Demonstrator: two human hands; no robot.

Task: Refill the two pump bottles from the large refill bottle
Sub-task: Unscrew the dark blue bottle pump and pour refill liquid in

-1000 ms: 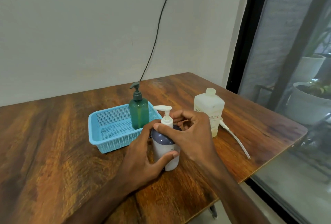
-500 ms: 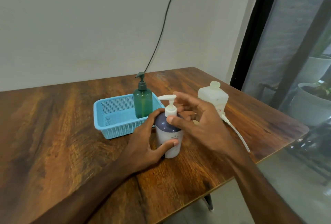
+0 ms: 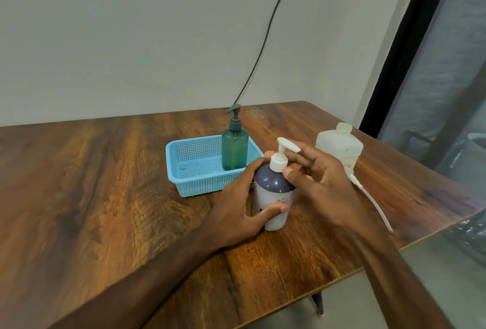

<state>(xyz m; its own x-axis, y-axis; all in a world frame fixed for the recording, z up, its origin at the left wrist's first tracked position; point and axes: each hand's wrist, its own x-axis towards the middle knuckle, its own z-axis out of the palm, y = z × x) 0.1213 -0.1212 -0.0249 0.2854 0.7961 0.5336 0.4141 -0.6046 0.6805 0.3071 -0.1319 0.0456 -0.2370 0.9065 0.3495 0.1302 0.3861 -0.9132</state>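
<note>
**Two hands on the purple-topped pump bottle**

We see a wooden table [image 3: 105,184] filling the lower half of the frame, against a pale wall. A blue mesh basket [image 3: 210,186] sits on it at centre frame.

Our left hand [image 3: 236,207] comes in from the lower left. Its fingers are wrapped round the body of the white pump bottle [image 3: 273,197], with the thumb pressed across the front and the other fingers curled behind. Our right hand [image 3: 323,178] comes in from the lower right. Its thumb tip lies against the collar of the white pump head [image 3: 280,160], and its fingers are spread apart behind the pump neck. We cannot tell whether they actually grip it.

The large refill bottle [image 3: 339,147], translucent and capped, stands upright at right of centre, just behind the right hand. The white pump bottle, with its dark purple shoulder, stands upright on the table just in front of the basket's right corner. The green pump bottle [image 3: 234,150] stands upright inside the basket at its right end.

A loose white pump tube [image 3: 373,202] lies on the table, running from the foot of the refill bottle toward the right-hand table edge.
</note>
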